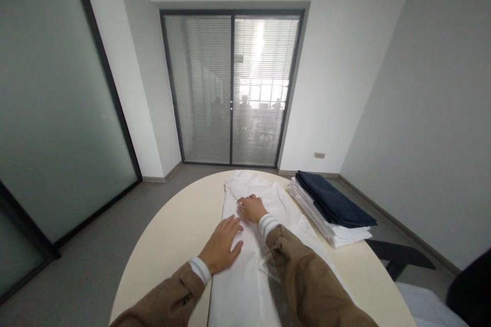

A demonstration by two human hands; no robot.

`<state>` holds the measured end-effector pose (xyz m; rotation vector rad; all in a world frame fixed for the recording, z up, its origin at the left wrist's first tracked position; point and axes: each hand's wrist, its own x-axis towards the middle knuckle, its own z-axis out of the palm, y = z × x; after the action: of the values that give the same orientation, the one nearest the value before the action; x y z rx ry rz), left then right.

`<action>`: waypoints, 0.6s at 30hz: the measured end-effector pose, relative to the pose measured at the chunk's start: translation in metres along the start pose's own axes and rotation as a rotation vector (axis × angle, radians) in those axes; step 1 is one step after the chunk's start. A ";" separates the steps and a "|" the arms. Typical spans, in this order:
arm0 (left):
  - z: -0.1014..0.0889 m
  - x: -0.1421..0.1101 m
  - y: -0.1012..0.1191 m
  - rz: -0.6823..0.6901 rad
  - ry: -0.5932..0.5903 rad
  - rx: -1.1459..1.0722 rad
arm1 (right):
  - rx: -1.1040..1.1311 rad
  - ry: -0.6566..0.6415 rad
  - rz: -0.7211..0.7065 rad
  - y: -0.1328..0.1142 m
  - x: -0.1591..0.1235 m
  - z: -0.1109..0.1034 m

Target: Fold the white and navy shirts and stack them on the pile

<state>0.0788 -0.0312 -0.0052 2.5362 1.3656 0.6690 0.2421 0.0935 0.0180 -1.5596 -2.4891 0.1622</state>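
Observation:
A white cloth garment (240, 286) lies lengthwise on the round table, its near part running out of view at the bottom. My left hand (221, 246) rests on the garment's left edge, fingers stretched out and thumb apart. Farther up the same cloth, my right hand (253, 208) touches it with slightly bent, spread fingers. Neither hand appears to grip anything. My right sleeve hides part of the garment's near right side.
The pale round table (161, 255) has a stack of folded white cloth (337, 235) at its right, topped by a folded navy cloth (333, 199). A black chair armrest (402, 254) stands close to the table's right edge. Glass doors (232, 87) are beyond.

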 end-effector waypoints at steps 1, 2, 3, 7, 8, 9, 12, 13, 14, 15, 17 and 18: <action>0.003 0.000 -0.005 -0.057 -0.023 0.031 | -0.007 0.015 0.016 -0.001 0.008 -0.002; 0.005 0.000 -0.009 -0.105 -0.061 0.055 | -0.012 0.034 0.034 -0.002 0.017 -0.004; 0.007 -0.001 -0.011 -0.140 -0.102 0.072 | -0.016 0.056 0.051 -0.003 0.027 -0.006; 0.008 -0.005 -0.010 -0.159 -0.194 0.114 | -0.008 0.141 0.094 -0.013 0.066 -0.012; 0.008 -0.005 -0.010 -0.154 -0.195 0.124 | -0.003 0.153 0.100 -0.016 0.076 -0.012; 0.008 -0.006 -0.010 -0.149 -0.195 0.129 | 0.002 0.162 0.107 -0.019 0.085 -0.012; 0.008 -0.006 -0.012 -0.128 -0.175 0.117 | 0.013 0.169 0.147 -0.024 0.108 -0.007; 0.008 -0.006 -0.013 -0.122 -0.169 0.108 | 0.018 0.163 0.166 -0.025 0.115 -0.004; 0.009 -0.006 -0.015 -0.120 -0.165 0.100 | 0.023 0.153 0.187 -0.025 0.120 0.000; 0.009 -0.006 -0.016 -0.119 -0.162 0.093 | 0.030 0.141 0.210 -0.023 0.125 0.003; 0.011 -0.007 -0.017 -0.119 -0.157 0.083 | 0.051 0.123 0.263 -0.019 0.133 0.010; 0.011 -0.007 -0.018 -0.117 -0.151 0.079 | 0.066 0.120 0.291 -0.016 0.136 0.013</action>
<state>0.0676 -0.0266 -0.0234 2.4846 1.5001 0.4010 0.1675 0.2095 0.0235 -1.8380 -2.1360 0.1846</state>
